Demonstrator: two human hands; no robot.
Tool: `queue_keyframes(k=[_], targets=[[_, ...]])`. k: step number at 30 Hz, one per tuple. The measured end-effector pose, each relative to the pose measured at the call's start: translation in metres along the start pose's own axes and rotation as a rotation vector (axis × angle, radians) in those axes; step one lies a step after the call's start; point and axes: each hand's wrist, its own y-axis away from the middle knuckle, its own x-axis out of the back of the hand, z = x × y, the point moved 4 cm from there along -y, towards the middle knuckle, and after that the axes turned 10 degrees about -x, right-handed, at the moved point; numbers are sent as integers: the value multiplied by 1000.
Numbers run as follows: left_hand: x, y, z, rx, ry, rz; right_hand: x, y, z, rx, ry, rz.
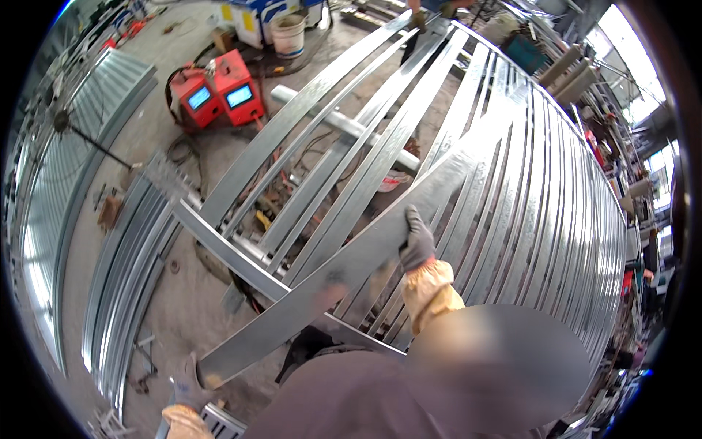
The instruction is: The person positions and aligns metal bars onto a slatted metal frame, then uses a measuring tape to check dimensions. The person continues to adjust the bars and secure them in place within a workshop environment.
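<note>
A long flat galvanized steel bar (365, 245) runs slantwise from the lower left toward the upper right, above a frame of parallel steel bars. Its near lower-left end is in my left hand (191, 386), in a grey glove, with the fingers partly hidden behind that end. My right hand (418, 243), gloved in dark grey below a tan sleeve (431, 289), is closed on the right-hand edge of the bar near its middle. A steel crosspiece (227, 249) of the frame passes under the bar. Glare hides where the far end rests.
Two red machines (238, 91) with lit screens stand on the floor at the upper left, near a white bucket (287, 36). Stacked steel profiles (128, 271) lie at the left. Another person's gloved hand (417, 20) is at the frame's far end. Cables lie beneath the frame.
</note>
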Motion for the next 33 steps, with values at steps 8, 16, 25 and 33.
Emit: queue_keyframes(k=[8,16,25,33], targets=[[-4,-44,41,-75,145,121,-105,-123,-9,4,-5,-177],[2,-164,120,-140,184,273,-132,-245,-30,168,79,-228],[9,-219,139,-102,275,269,-151,-280,-46,220,99,-132],[5,-241,140,-151,171,302,-149,-288,-60,249,131,-117]])
